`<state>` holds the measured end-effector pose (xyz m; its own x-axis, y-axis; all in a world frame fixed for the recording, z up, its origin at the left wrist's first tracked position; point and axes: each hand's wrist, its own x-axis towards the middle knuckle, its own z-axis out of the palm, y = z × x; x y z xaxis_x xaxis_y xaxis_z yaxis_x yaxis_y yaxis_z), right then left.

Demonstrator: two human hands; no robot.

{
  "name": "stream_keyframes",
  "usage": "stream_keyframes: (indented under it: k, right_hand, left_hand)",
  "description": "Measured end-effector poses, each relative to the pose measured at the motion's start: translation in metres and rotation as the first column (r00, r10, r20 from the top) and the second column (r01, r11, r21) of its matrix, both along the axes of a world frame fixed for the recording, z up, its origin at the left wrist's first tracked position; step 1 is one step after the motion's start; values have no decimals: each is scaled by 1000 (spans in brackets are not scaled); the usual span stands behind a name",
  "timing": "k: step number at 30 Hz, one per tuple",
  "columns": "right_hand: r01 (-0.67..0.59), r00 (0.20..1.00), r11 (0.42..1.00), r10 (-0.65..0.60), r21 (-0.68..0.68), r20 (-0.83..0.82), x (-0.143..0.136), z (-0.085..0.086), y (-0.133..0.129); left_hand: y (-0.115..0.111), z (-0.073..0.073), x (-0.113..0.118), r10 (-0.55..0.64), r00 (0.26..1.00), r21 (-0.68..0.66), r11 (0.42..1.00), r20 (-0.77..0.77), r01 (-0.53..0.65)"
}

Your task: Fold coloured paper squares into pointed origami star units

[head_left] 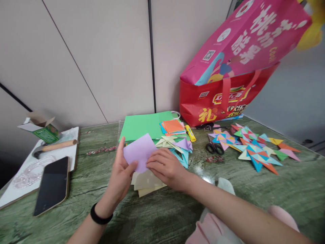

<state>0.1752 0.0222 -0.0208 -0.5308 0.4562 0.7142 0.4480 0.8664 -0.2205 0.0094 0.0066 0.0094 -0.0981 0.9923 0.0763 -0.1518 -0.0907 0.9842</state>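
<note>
A purple square of paper (140, 150) is held up between both hands above the table. My left hand (121, 174) grips its left and lower edge, with the thumb on the front and the index finger pointing up. The fingers of my right hand (165, 166) are closed on the paper's right edge. Under the hands lie cream sheets (146, 182). Just behind are folded pale green, purple and blue paper pieces (183, 157) and a stack of coloured squares (173, 126) on a green sheet (144, 125).
A yellow glue stick (190, 133), black scissors (214, 148) and colourful paper stars (257, 154) lie on the right. Red and pink bags (198, 101) stand behind. On the left are a phone (52, 184), a hammer (61, 145) and a small green box (47, 134) on a white board.
</note>
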Motion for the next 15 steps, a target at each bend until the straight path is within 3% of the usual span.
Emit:
stream_keyframes:
  k: [4, 9, 15]
  right_hand:
    - [61, 997, 998, -61, -10, -37, 3, -3, 3]
    - [76, 994, 997, -78, -27, -76, 8, -4, 9]
    - [91, 989, 996, -90, 5, -121, 16, -6, 20]
  left_hand:
    - [1, 4, -2, 16, 989, -31, 999, 146, -11]
    - [4, 7, -7, 35, 983, -79, 997, 178, -21]
    - [7, 1, -12, -126, 970, -305, 934, 209, 187]
